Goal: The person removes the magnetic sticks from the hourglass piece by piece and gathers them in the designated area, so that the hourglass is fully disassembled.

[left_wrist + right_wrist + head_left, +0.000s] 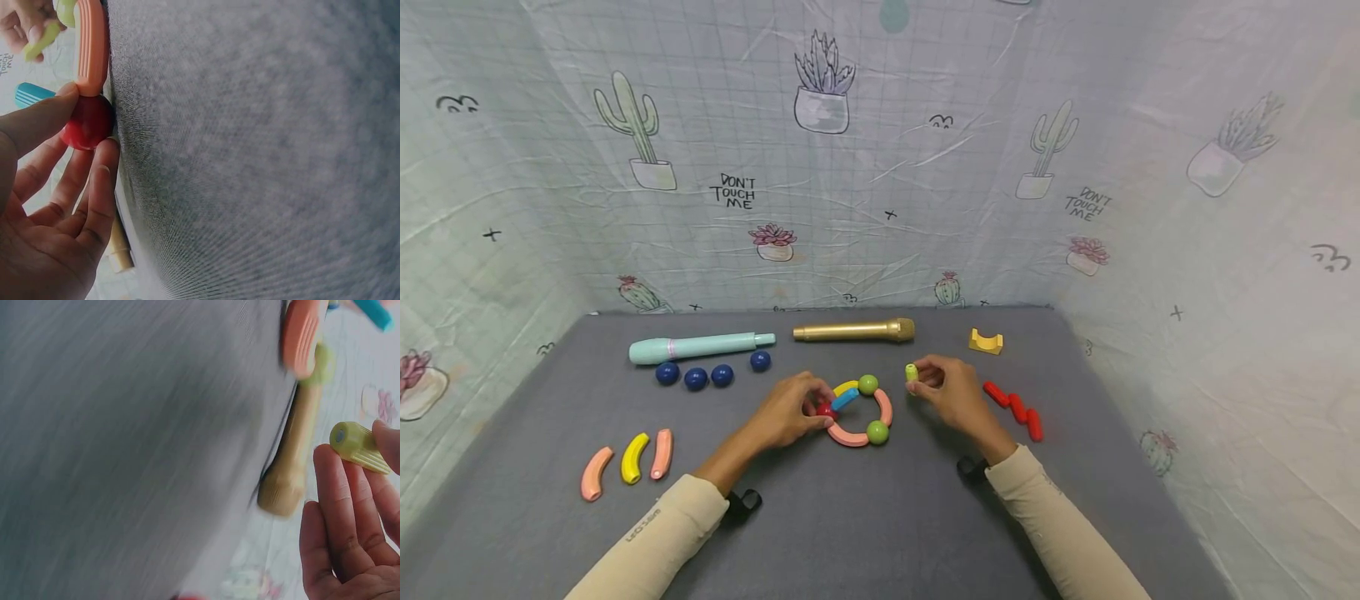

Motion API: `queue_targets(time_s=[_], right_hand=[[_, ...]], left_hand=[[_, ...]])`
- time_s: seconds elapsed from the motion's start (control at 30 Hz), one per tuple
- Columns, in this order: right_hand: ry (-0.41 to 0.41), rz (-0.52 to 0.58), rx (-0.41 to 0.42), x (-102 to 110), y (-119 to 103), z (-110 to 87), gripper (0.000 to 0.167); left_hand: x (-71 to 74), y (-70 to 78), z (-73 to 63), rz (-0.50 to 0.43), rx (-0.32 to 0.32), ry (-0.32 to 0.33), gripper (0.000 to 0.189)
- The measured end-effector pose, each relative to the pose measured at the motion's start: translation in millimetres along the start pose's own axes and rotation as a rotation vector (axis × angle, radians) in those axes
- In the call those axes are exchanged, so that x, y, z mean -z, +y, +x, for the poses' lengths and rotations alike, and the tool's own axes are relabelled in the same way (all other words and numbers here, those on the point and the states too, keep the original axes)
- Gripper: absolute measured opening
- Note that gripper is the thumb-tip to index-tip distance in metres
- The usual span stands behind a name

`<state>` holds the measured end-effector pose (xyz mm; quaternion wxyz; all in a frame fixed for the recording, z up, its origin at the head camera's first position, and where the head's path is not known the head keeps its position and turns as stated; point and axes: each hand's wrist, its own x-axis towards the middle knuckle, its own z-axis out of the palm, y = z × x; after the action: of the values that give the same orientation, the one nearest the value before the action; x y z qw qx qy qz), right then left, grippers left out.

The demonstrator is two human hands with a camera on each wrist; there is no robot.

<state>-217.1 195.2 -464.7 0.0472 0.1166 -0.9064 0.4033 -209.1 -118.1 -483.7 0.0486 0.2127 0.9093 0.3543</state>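
Cactus-print cloth (895,167) hangs beyond the grey table (880,533). On the ring's (847,437) left side, the left hand (790,410) pinches the red ball (826,412), from which a blue rod (846,399) slants upward. Just right of the ring, the right hand (957,393) pinches a lime rod (912,372) in the air, roughly upright. I'd judge the leftward gap matters most: the far green ball (868,384) lies closest across it.

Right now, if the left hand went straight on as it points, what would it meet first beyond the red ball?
Beyond the red ball, the left hand would probably meet the blue stick; depth is unclear.
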Motion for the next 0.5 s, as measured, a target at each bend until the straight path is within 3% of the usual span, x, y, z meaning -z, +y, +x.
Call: queue_targets(time_s=[0.33, 0.5], right_hand=[[0.101, -0.081, -0.014, 57.7, 54.6, -11.4, 0.033], [0.128, -0.135, -0.073, 82.7, 86.0, -15.7, 0.033]], left_hand=[[0.9, 0.9, 0.0, 0.006, 0.0, -0.004, 0.026], [0.9, 0.1, -0.4, 0.007, -0.005, -0.004, 0.026]])
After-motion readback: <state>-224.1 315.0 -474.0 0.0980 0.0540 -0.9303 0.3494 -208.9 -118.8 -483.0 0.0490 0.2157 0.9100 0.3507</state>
